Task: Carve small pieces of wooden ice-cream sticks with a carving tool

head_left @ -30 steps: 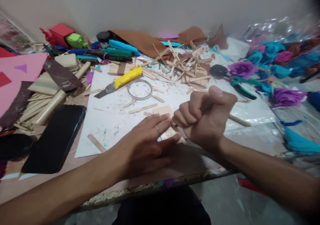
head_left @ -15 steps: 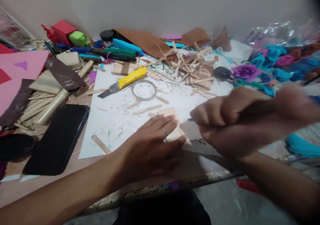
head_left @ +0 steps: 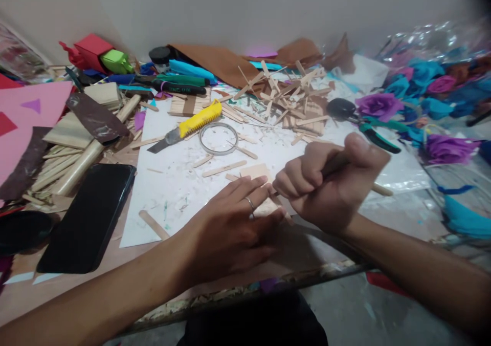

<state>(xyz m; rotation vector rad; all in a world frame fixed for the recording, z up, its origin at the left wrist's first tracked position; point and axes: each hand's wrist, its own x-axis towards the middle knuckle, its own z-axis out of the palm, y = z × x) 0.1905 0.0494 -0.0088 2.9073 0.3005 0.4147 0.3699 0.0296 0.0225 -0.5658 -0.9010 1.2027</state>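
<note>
My left hand [head_left: 233,223] lies flat with its fingers stretched over a small pale wooden piece [head_left: 256,171], pressing it against the work surface. A ring is on one finger. Thin craft sticks [head_left: 232,177] poke out by this piece. My right hand [head_left: 326,182] is a closed fist just right of it, its knuckles close to the left fingertips. A slim brownish thing shows between thumb and fingers, mostly hidden, so I cannot make out its kind. Ahead of the hands are a loose craft stick [head_left: 224,168], a metal ring [head_left: 218,153] and a yellow-handled cutter [head_left: 200,118].
White paper [head_left: 153,187] covers the middle of the table. Left are a black phone [head_left: 88,218] and wooden sticks [head_left: 57,169]. A heap of craft sticks [head_left: 291,98] lies behind. On the right sit green-handled pliers [head_left: 379,137] and a purple paper flower [head_left: 379,106]. The table edge [head_left: 307,277] runs in front.
My right fist has moved left and inward, close to the left fingers and the wooden piece. My left hand stays in place. The view has shifted slightly.
</note>
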